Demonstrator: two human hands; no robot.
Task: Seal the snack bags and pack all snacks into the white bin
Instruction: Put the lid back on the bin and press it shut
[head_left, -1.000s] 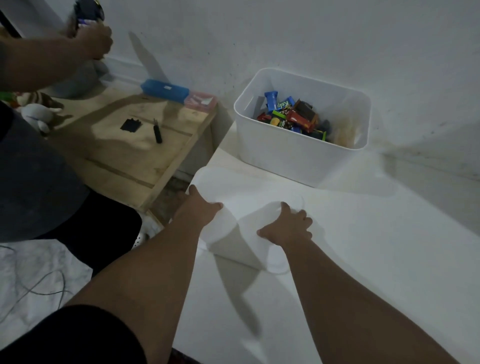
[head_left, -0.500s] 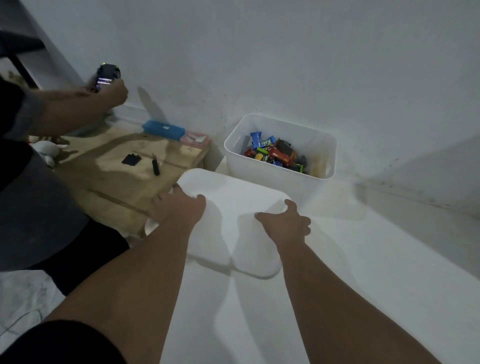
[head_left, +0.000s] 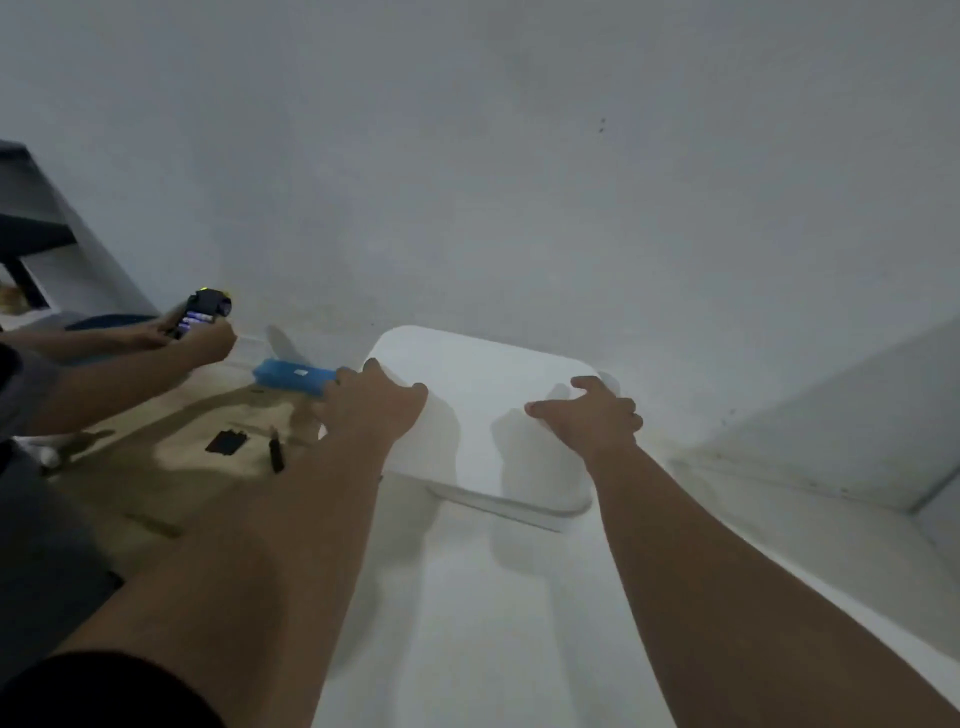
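A white lid (head_left: 483, 410) with rounded corners is held flat, away from me near the wall. My left hand (head_left: 374, 410) grips its left edge, thumb on top. On the right edge, my right hand (head_left: 592, 418) holds on, thumb lying on the lid's top and fingers curled over the side. The lid hides the white bin and the snacks inside it. The lid's near edge (head_left: 509, 501) hangs a little above the white table (head_left: 467, 613).
At the left a low wooden table (head_left: 156, 473) carries a blue box (head_left: 293, 375), a black pen (head_left: 277, 455) and a small black card (head_left: 227, 442). Another person's hands there hold a black device (head_left: 203, 310). A pale wall stands close behind the lid.
Both hands have lifted the lid off the white table and carried it forward over the bin. The snacks, visible before, are now covered. The view has tilted upward.
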